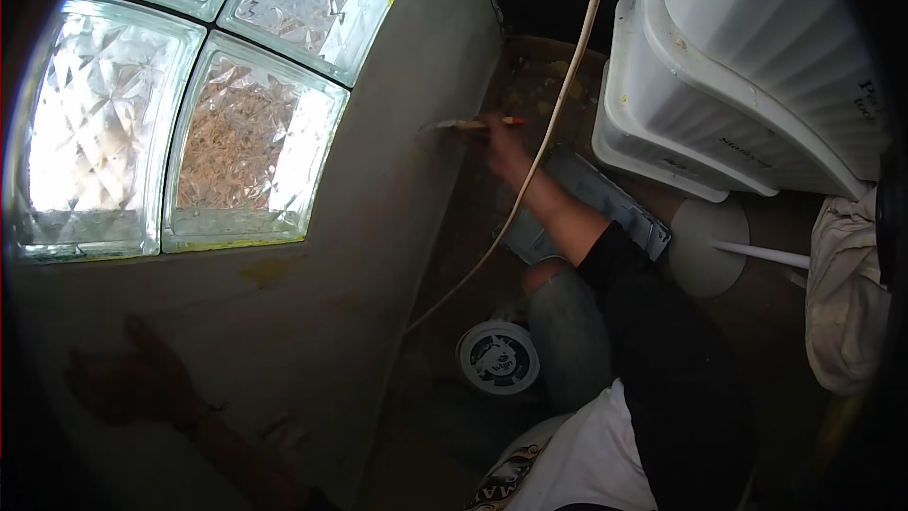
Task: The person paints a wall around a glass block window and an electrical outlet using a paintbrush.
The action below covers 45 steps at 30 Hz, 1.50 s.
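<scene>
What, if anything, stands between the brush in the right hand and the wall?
Nothing visible: the brush in the right hand points its bristle end at the wall. The pale cord passes across the forearm, off to the handle side.

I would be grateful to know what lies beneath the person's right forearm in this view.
A grey tray shows on both sides of the right forearm. The strip directly behind the arm is covered, so I cannot tell what is there.
</scene>
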Tool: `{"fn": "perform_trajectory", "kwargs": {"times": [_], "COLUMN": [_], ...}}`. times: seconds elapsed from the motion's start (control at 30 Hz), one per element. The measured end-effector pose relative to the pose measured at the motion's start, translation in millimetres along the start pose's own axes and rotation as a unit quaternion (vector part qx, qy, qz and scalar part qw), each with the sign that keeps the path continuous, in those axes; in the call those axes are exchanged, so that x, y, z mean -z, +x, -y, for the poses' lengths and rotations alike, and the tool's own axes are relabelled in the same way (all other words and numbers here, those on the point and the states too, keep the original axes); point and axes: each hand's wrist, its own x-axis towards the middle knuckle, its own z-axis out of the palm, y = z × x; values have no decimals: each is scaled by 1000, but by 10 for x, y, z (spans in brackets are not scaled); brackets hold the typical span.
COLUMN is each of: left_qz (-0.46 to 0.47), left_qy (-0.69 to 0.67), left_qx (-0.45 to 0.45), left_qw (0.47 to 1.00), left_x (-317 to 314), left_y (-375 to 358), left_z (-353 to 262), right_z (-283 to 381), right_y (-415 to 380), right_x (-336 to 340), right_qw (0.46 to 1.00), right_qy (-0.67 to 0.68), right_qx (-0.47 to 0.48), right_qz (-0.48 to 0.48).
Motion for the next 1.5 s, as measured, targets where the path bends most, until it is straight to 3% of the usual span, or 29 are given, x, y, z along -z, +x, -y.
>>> {"fn": "perform_trajectory", "kwargs": {"times": [0.03,0.07,0.13,0.17,0.2,0.33,0.5,0.57,0.67,0.73,0.77,0.83,1.0,1.1,1.17,1.23,1.33,1.5], "left_qz": [0,3,-14,-10,-15,-31,-46,-43,-33,-41,-38,-12,-15,-9,-4,-2,17,27], "left_qy": [1,4,-17,-15,-27,-50,-53,-59,-37,-58,-53,-29,-56,-55,-52,-59,-54,-60], "left_qx": [0,0,7,10,17,17,41,47,52,47,46,56,54,68,71,72,88,96], "left_qw": [1000,1000,1000,1000,999,998,997,996,997,996,997,998,997,996,996,996,994,993], "left_x": [5,-2,-14,5,22,-3,38,54,44,51,65,97,64,71,79,87,109,61], "left_y": [11,10,-6,3,26,34,59,35,29,39,41,40,15,17,1,-11,-31,-69], "left_z": [-4,1,-13,-27,-48,-4,-58,-56,-60,-55,-57,-74,-39,-66,-55,-61,-74,-66], "right_z": [27,4,9,-1,-39,-797,-514,-406,-151,-59,-24,15,-613,-706,-632,-519,-128,118], "right_y": [92,200,160,-15,-199,-908,-967,-708,-343,-141,-175,-270,-1045,-1308,-1164,-967,-211,-382], "right_x": [104,290,277,168,30,-53,-1,-86,-266,-151,-154,-160,-168,-108,-89,-273,-246,-342], "right_qw": [1000,984,936,988,979,991,986,993,999,989,989,983,990,994,979,985,1000,987], "right_qy": [-1,-126,-251,-35,184,108,0,-52,-21,146,145,151,139,67,-68,-124,-5,122], "right_qx": [-3,122,245,146,39,-55,-160,-102,-23,14,9,94,13,-87,-178,-94,-18,101], "right_qz": [3,7,17,-31,-76,-52,45,34,14,-12,-10,-36,-33,20,71,70,-4,-5]}}
